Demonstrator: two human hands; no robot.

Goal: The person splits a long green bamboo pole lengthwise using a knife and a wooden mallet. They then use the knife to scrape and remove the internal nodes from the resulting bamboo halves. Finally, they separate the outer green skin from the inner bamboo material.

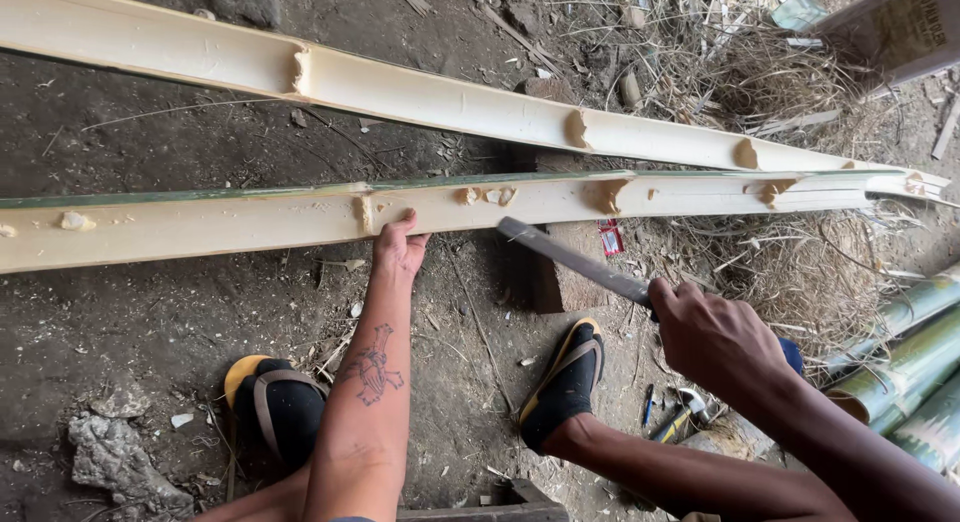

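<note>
1. Near split bamboo (pixel 250 222): pale, matt, fibrous inner wood with rough node stubs; a thin green skin along its top edge.
2. Far split bamboo (pixel 420 92): the same pale, dry wood.
3. Blade (pixel 575 260): dull grey metal, unpolished.
4. Ground (pixel 150 322): dark, rough packed earth.
5. Whole bamboo poles (pixel 915 367): smooth, slightly glossy green skin.
6. Sandals (pixel 570 377): matt black with yellow soles.

Split pale bamboo half (pixel 250 222) lying crosswise, long machete blade (pixel 570 259) angled against it
</note>
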